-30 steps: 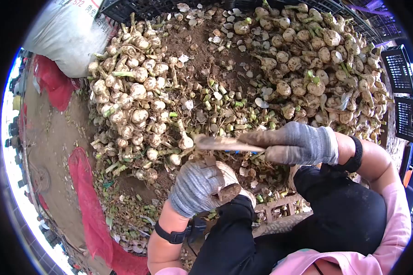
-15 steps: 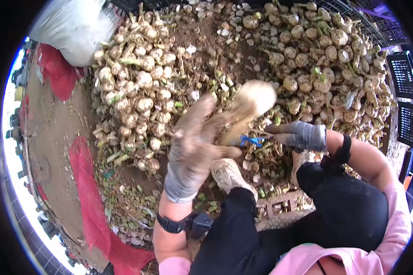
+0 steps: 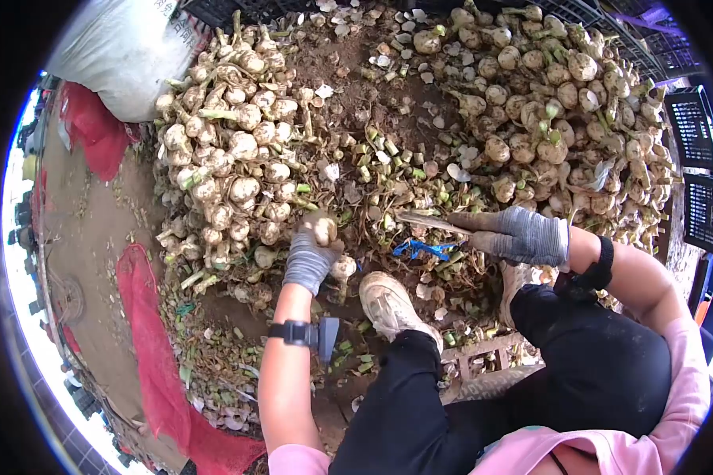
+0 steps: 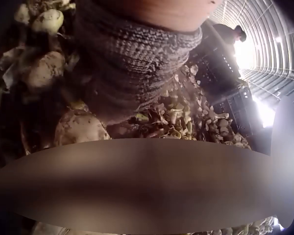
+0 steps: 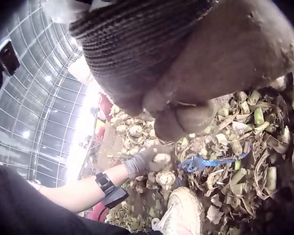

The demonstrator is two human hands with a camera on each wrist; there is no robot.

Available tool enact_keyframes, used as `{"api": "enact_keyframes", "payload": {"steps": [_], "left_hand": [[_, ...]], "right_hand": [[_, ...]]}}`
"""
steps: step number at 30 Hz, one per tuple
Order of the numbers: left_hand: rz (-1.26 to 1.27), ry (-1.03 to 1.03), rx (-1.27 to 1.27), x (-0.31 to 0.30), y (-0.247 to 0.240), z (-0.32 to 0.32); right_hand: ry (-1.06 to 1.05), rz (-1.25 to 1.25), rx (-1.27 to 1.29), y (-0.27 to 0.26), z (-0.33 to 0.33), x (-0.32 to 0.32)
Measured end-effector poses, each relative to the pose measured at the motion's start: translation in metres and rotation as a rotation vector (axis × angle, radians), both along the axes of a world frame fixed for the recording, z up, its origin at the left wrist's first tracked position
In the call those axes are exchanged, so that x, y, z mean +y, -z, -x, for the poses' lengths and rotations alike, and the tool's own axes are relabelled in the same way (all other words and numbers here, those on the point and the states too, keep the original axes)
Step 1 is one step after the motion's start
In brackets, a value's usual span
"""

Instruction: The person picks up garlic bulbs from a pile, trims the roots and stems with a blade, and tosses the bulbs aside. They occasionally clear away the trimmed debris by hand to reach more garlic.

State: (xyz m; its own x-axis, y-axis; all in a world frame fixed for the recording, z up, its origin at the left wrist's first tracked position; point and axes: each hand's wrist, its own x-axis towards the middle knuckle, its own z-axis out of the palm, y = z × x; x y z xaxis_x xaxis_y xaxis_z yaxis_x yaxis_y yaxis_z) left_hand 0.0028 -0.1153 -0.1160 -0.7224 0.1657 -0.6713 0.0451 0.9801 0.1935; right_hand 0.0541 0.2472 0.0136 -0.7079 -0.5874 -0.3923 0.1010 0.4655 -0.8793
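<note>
In the head view my left hand point(image 3: 313, 257), in a grey knit glove with brown-stained fingers, is at the near edge of the left garlic pile point(image 3: 242, 150). Its fingers grip a dirty garlic bulb point(image 3: 322, 230), also visible as a pale bulb point(image 5: 161, 158) in the right wrist view. Another garlic bulb point(image 3: 343, 267) lies right beside the hand. My gloved right hand point(image 3: 523, 235) holds a thin knife point(image 3: 433, 222) over the cut stems, its tip pointing left. A large blurred shape covers the lower part of the left wrist view.
A bigger garlic pile point(image 3: 562, 111) spreads at the right. Between the piles lie stem pieces and a blue strip point(image 3: 424, 250). My shoe point(image 3: 392, 305) stands just in front. Black crates point(image 3: 705, 210), a white sack point(image 3: 127, 59) and red netting point(image 3: 146, 324) surround the work area.
My left hand swept forward, with a blurred bulb beyond its fingers half a second ago, then moved left to grip a bulb at the left pile. My right hand drew back slightly right with the knife.
</note>
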Motion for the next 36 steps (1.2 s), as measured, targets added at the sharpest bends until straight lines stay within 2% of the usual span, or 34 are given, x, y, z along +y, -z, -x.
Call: {"api": "enact_keyframes", "payload": {"steps": [2, 3, 4, 5, 6, 7, 8, 9, 10, 11, 12, 13, 16, 18, 19, 21, 22, 23, 25, 27, 28, 29, 31, 34, 36], "left_hand": [[-0.761, -0.685, 0.134, 0.001, -0.023, -0.015], [-0.832, -0.926, 0.030, 0.013, -0.049, -0.016], [-0.833, -0.925, 0.032, 0.017, -0.068, -0.020], [-1.118, -0.975, -0.096, 0.019, -0.083, -0.026], [-1.301, -1.078, -0.219, 0.024, -0.092, -0.027], [-1.467, -1.190, -0.354, 0.028, -0.101, -0.028], [-1.471, -1.083, -0.289, 0.036, -0.107, -0.035], [-1.472, -0.982, -0.220, 0.045, -0.113, -0.041], [-1.591, -1.022, -0.355, 0.046, -0.117, -0.038], [-1.697, -1.069, -0.502, 0.048, -0.121, -0.035], [-1.782, -1.117, -0.654, 0.049, -0.125, -0.032], [-1.780, -1.118, -0.658, 0.056, -0.144, -0.029], [-0.833, 0.092, -0.006, 0.078, -0.185, -0.023], [-0.463, 0.455, 0.194, 0.081, -0.186, -0.024], [-0.620, 0.385, 0.171, 0.080, -0.183, -0.027], [-0.632, 0.507, 0.345, 0.081, -0.186, -0.027], [-0.633, 0.508, 0.345, 0.082, -0.188, -0.028], [-0.716, 0.361, 0.196, 0.084, -0.189, -0.029], [-0.793, 0.211, 0.047, 0.085, -0.189, -0.032], [-0.586, 0.543, 0.482, 0.084, -0.189, -0.038], [-0.585, 0.546, 0.484, 0.083, -0.186, -0.042], [-0.575, 0.347, 0.347, 0.083, -0.181, -0.048], [-0.560, 0.149, 0.205, 0.082, -0.162, -0.059], [-1.331, -0.369, -0.011, 0.084, -0.135, -0.066], [-0.831, 0.026, 0.315, 0.085, -0.142, -0.067]], "right_hand": [[-0.009, 0.026, 0.074, -0.008, 0.002, -0.009], [-0.018, 0.046, 0.151, -0.015, 0.005, -0.014], [-0.018, 0.045, 0.153, -0.028, 0.010, -0.020], [-0.112, -0.063, 0.163, -0.045, 0.016, -0.028], [-0.206, -0.172, 0.172, -0.056, 0.020, -0.033], [-0.235, -0.159, 0.274, -0.058, 0.020, -0.035], [-0.194, 0.016, 0.572, -0.035, 0.015, -0.036], [-0.275, -0.070, 0.570, -0.048, 0.019, -0.039], [-0.357, -0.155, 0.565, -0.062, 0.024, -0.045], [-0.293, -0.036, 0.666, -0.054, 0.023, -0.048], [-0.291, -0.037, 0.663, -0.057, 0.024, -0.050], [-0.338, -0.052, 0.674, -0.061, 0.026, -0.051], [-0.389, -0.050, 0.690, -0.062, 0.028, -0.052], [-0.417, -0.029, 0.708, -0.064, 0.029, -0.054], [-0.408, -0.005, 0.688, -0.063, 0.028, -0.055], [-0.441, -0.050, 0.674, -0.067, 0.029, -0.056], [-0.474, -0.094, 0.660, -0.068, 0.029, -0.056], [-0.474, -0.095, 0.661, -0.069, 0.028, -0.056], [-0.466, -0.094, 0.691, -0.069, 0.026, -0.055], [-0.453, -0.091, 0.700, -0.063, 0.024, -0.052], [-0.443, -0.087, 0.709, -0.061, 0.024, -0.051], [-0.463, -0.163, 0.777, -0.060, 0.023, -0.051], [-0.413, -0.111, 0.789, -0.051, 0.017, -0.047], [-0.347, -0.026, 0.779, -0.039, 0.013, -0.037], [-0.353, -0.057, 0.724, -0.035, 0.011, -0.030]]}}
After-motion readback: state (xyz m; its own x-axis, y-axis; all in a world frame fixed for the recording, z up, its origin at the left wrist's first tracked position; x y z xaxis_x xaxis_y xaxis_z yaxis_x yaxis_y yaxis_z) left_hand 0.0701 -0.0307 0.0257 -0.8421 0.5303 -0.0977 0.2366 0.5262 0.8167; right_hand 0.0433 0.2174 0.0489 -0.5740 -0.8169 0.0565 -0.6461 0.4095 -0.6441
